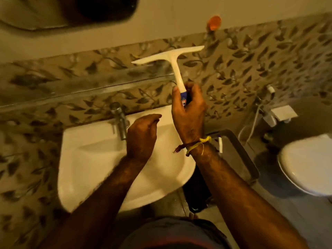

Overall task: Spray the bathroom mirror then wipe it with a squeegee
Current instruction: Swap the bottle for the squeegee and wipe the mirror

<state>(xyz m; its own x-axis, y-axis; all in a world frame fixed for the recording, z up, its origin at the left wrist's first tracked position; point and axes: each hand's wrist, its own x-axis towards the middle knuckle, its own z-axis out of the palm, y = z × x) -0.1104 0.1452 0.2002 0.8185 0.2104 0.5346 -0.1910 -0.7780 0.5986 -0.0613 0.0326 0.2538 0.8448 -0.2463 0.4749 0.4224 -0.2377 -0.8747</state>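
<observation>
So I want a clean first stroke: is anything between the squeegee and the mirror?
Nothing visible. The right hand holds the squeegee blade-up above the glass shelf; only bare wall separates it from the mirror at upper left.

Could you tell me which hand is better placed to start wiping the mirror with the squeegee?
The right hand: it already grips the squeegee blade-up, below the mirror. The left hand is empty, over the sink.

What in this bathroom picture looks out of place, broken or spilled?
Nothing stands out. The right hand holds the squeegee upright by its handle, away from the mirror. The left hand hovers empty over the sink, with no spill visible.
</observation>
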